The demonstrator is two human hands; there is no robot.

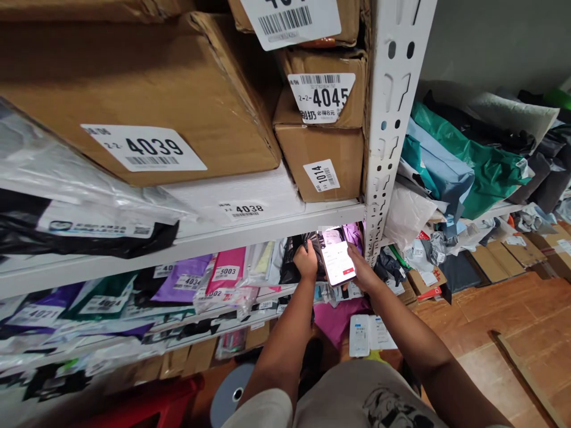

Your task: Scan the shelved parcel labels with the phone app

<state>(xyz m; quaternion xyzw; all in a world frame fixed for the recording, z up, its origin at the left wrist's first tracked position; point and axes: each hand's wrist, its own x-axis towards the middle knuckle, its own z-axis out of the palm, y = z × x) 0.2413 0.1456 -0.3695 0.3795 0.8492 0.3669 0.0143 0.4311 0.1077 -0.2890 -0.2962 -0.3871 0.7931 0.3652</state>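
My right hand (363,270) is closed round the edge of a phone (339,263), whose lit screen shows a mostly white page with a red button. Just left of the phone, my left hand (306,260) is closed, thumb up, on the edge of a black plastic parcel (291,249); its fingertips are hidden. Behind the phone's top edge a brightly lit pale label (332,236) shows. Both hands are below the front edge of a white shelf (267,233), among bagged parcels.
Cardboard boxes (178,89) labelled 4039 and 4045 sit above on the shelf. A perforated white upright (387,119) stands to the right. More parcels (488,163) fill the right-hand rack. Below are a red stool (173,395) and a grey disc (229,395).
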